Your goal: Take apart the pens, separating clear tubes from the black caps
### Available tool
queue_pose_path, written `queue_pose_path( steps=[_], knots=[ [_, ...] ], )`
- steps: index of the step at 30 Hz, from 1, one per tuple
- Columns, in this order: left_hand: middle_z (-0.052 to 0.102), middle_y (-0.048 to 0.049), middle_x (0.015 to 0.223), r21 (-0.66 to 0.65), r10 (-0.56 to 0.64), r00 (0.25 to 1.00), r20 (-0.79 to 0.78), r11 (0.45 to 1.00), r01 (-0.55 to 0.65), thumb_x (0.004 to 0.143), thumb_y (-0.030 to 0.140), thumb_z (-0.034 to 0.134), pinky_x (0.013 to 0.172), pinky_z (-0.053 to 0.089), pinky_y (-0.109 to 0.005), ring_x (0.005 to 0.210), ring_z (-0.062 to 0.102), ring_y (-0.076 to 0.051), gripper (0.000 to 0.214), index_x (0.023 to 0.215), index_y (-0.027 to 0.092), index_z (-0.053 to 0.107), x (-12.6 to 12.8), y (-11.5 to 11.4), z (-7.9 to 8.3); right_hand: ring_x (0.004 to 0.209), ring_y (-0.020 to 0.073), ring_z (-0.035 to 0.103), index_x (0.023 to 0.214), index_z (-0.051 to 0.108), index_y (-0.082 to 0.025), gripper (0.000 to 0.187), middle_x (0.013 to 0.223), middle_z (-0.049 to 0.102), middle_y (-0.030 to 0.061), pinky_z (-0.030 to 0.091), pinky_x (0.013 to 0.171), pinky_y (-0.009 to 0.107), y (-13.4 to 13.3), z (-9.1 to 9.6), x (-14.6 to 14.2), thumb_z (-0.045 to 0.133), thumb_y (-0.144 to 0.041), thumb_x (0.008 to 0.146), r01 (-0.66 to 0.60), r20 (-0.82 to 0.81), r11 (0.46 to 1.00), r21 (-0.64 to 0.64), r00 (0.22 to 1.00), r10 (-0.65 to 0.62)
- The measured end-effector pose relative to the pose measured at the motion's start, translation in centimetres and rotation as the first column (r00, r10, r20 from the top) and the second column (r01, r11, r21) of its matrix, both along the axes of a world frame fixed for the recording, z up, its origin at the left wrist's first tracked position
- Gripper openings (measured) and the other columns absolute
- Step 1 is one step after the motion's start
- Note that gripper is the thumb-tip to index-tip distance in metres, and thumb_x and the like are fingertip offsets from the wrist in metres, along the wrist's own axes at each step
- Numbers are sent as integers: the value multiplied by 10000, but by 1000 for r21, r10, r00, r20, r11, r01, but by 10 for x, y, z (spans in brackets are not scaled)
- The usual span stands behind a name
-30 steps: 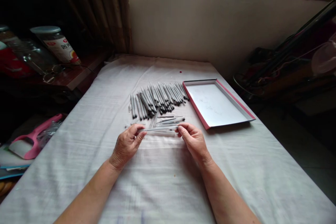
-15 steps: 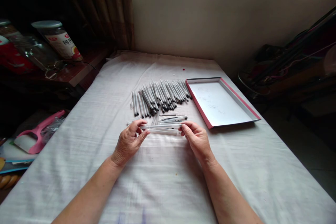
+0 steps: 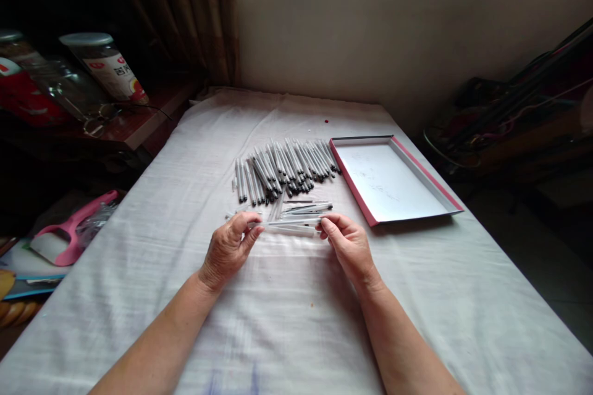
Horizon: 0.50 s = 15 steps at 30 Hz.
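Between my two hands a clear pen barrel lies crosswise, just over the sheet. My left hand pinches its left end between thumb and forefinger. At the other end, the thumb and fingers of my right hand are closed on the barrel. Loose clear tubes and thin refills lie just beyond my fingers, partly hidden by the held barrel. Farther back is a heap of clear pens with black ends, most with their black ends toward me.
Right of the heap rests a shallow white box lid with red sides. A pale cloth covers the table. At the left, jars and glasses stand on a dark shelf, with a pink-handled tool lower down.
My left fingers have closed in on the barrel's left end, where they were a little more spread. The right hand stays almost in place. The whole view has shifted slightly.
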<state>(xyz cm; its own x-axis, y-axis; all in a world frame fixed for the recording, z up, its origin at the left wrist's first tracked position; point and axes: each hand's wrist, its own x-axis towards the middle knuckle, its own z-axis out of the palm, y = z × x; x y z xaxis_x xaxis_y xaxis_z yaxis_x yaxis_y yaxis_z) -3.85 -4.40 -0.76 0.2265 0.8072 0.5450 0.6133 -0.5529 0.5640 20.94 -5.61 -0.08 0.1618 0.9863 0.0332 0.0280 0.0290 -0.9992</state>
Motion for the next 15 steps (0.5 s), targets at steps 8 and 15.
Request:
queue_pose_path(
  steps=[8, 15],
  knots=[
    [691, -26, 934, 36, -94, 993, -76, 995, 97, 950, 284, 539, 672, 521, -198, 716, 656, -107, 187, 1126, 222, 563, 2, -2, 4, 560, 127, 571, 777, 700, -174, 261, 678, 698, 36, 477, 552, 261, 1, -1, 1, 678, -434, 778, 23, 19, 1000, -6, 1000, -23],
    [710, -38, 846, -52, -43, 990, -138, 998, 36, 979, 369, 436, 694, 502, -234, 760, 680, -159, 259, 944, 203, 632, 3, -2, 8, 626, 160, 635, 874, 724, -189, 267, 733, 721, 47, 509, 564, 278, 0, 3, 0, 706, -421, 744, -3, -2, 1000, 2, 1000, 3]
  ],
)
